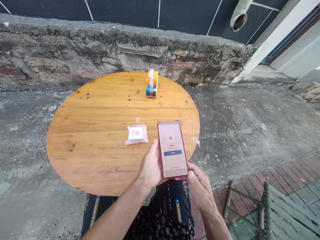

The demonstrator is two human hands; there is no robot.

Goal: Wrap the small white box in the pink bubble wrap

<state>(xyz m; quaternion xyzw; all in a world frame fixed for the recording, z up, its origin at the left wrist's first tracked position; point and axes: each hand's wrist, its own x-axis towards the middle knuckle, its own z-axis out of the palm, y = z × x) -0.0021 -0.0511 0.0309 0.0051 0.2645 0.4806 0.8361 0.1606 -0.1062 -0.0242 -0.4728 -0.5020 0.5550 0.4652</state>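
Observation:
A smartphone in a red case is held over the table's near right edge, its lit screen facing me. My left hand grips the phone's left side, thumb along the edge and the other fingers hidden behind. At the lower right corner, my right hand holds the phone between thumb and fingers. A strip of clear tape lies across the phone's top end. Left of the phone, a small package in pale plastic wrap with a white label rests on the table. A short tape piece sits just beyond it.
An orange and blue tape dispenser stands at the far side of the oval wooden table. Another tape piece hangs off the right edge. A slatted chair is at lower right, and a stone wall base runs behind the table.

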